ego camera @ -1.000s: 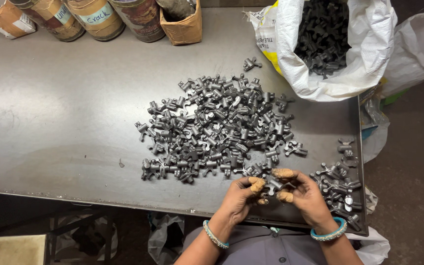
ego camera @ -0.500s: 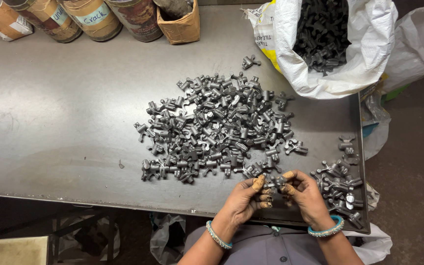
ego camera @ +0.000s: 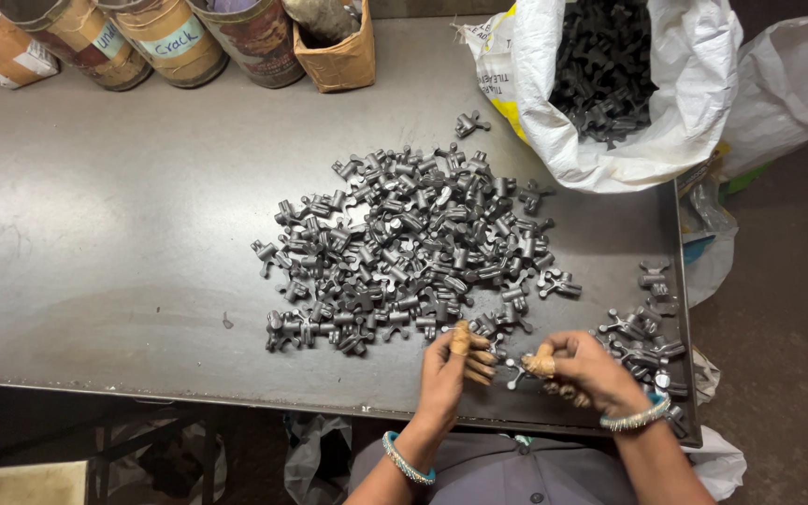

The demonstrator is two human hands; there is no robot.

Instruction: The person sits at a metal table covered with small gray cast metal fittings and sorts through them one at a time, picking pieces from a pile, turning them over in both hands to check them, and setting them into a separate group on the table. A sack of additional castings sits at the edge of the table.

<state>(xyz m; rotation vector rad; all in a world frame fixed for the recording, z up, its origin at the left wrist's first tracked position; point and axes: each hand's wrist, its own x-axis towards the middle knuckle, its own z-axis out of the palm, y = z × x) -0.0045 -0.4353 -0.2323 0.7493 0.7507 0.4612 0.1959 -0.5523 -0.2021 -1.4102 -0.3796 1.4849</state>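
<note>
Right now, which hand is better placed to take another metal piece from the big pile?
Probably the left hand: its fingers sit at the big pile's near edge. The right hand lies further off, beside the small pile.

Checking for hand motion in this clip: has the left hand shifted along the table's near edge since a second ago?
Yes. The left hand drew slightly left along the table edge, opening a gap from the right hand.

Both forearms are bare up to the bottom edge of the frame. The left hand has a teal bangle at its wrist, banded with pale, shiny segments. The right hand wears a silvery beaded bangle with a strip of teal behind it. Tan coverings, possibly tape or finger cots, wrap several fingertips on both hands. Below, a grey buttoned garment covers the torso.
</note>
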